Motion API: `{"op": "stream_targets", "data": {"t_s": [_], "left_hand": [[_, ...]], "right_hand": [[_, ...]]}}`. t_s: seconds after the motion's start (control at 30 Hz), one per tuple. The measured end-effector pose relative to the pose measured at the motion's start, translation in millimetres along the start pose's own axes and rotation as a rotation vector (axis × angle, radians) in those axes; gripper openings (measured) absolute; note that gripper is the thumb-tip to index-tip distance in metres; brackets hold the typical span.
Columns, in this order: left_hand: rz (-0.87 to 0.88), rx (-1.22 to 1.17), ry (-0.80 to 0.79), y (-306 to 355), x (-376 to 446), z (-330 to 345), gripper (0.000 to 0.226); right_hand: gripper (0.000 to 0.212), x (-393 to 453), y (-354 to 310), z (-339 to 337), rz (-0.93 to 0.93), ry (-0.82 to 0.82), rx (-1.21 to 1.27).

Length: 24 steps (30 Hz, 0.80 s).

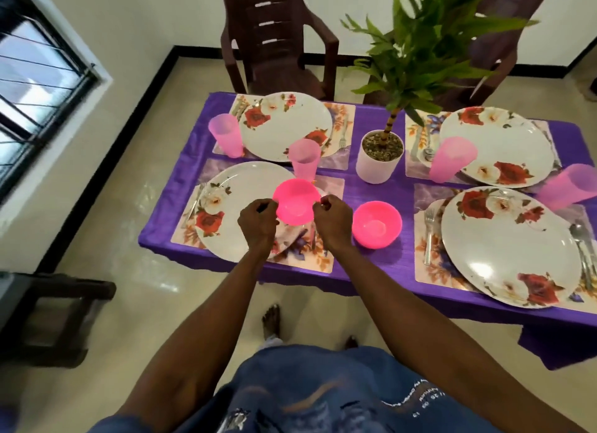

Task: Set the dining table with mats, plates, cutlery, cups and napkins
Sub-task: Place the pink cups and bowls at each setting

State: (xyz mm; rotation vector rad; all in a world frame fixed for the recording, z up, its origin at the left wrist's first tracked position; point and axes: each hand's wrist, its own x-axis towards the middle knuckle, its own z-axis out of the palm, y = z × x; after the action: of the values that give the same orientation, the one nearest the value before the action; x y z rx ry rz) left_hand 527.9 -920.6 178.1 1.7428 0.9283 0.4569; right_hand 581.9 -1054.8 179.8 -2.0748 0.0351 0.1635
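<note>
Purple-clothed table [371, 187] nearly set. Pink bowl [295, 205] held over near-left plate [245, 206], rim pinched by left hand [258, 221] and right hand [332, 217]. Judged light, rigid plastic, slippery; best gripped at opposite rim edges.

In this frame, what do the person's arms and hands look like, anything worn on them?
Both arms are bare from the bottom of the frame to the fingers; no sleeves are visible. The left hand and right hand show no gloves, watch or bracelets. Rings cannot be told at this blur.
</note>
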Motion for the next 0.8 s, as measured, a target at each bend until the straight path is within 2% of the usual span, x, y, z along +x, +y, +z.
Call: {"op": "stream_targets", "data": {"t_s": [0.3, 0.8], "left_hand": [[-0.146, 0.010, -0.235, -30.6, 82.6, -27.3, 0.016], [-0.095, 0.064, -0.366, -49.7, 125.3, -19.6, 0.013]], "right_hand": [[0.007, 8.1, -23.0, 77.6, 0.239, 0.026, 0.035], [0.015, 25.7, -16.4, 114.9, 0.299, 0.204, -0.033]]}}
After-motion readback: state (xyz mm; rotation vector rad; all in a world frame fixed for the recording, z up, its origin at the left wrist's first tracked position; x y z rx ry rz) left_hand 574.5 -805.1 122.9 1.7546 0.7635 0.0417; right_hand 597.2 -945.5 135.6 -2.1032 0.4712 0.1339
